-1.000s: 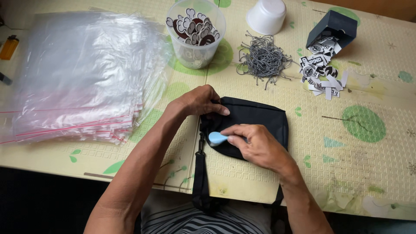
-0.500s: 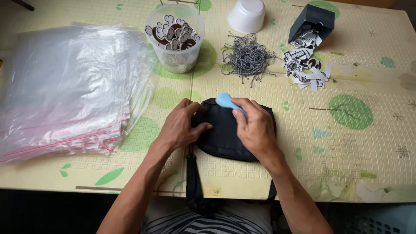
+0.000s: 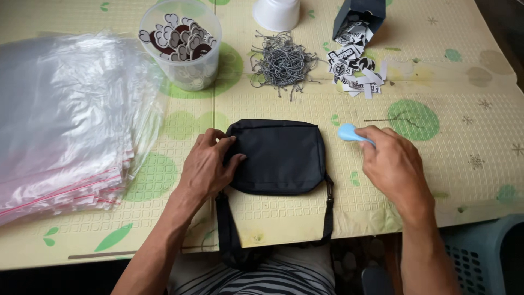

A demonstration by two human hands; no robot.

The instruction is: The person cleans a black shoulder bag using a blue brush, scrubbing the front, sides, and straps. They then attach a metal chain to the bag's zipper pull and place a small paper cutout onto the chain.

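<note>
A small black fabric bag [image 3: 284, 155] lies flat near the table's front edge, its strap [image 3: 229, 235] hanging over the edge toward my lap. My left hand [image 3: 210, 164] rests on the bag's left side, fingers pressing the fabric. My right hand [image 3: 393, 164] is to the right of the bag, off it, gripping a small light-blue tool [image 3: 349, 133] whose rounded end sticks out toward the bag.
A thick stack of clear zip bags [image 3: 65, 120] fills the left. At the back stand a clear tub of cut-out tags [image 3: 183, 41], a white cup [image 3: 277, 12], a grey string pile [image 3: 284, 63], loose black-and-white labels [image 3: 355, 68] and a dark box [image 3: 360, 13]. A blue basket [image 3: 480, 257] sits below right.
My right hand with the blue tool has moved off the bag to its right. The bag now lies flat and uncovered, with my left hand still on its left side.
</note>
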